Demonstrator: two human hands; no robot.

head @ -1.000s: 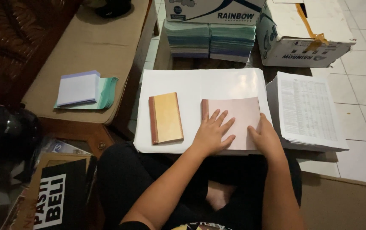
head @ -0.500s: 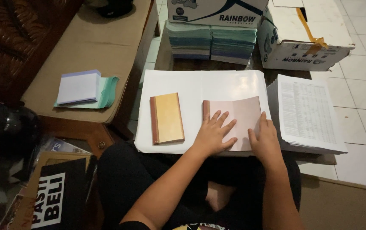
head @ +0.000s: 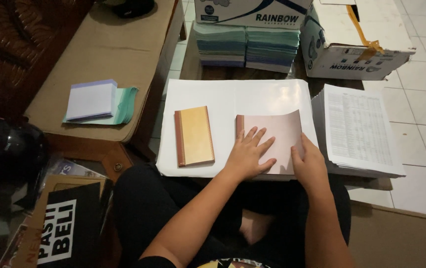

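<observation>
A pale pink booklet [head: 277, 130] with a brown spine strip lies on a big white sheet [head: 233, 97]. My left hand [head: 248, 155] presses flat on its cover, fingers spread. My right hand [head: 311, 164] pinches the cover's right edge, and that edge curls up off the pages. To the left on the same sheet lies a closed orange booklet [head: 194, 136] with a brown spine, untouched.
A stack of printed sheets [head: 358, 130] sits right of the booklets. Behind are stacks of teal paper [head: 245, 47] and two cardboard cartons [head: 354, 42]. A low bench [head: 109, 54] at left carries a white and green paper pile [head: 99, 101]. A dark helmet [head: 4, 149] is at far left.
My right hand has slid to the pink cover's right edge and lifted it, so the cover now bows upward. My left hand stays flat on the booklet.
</observation>
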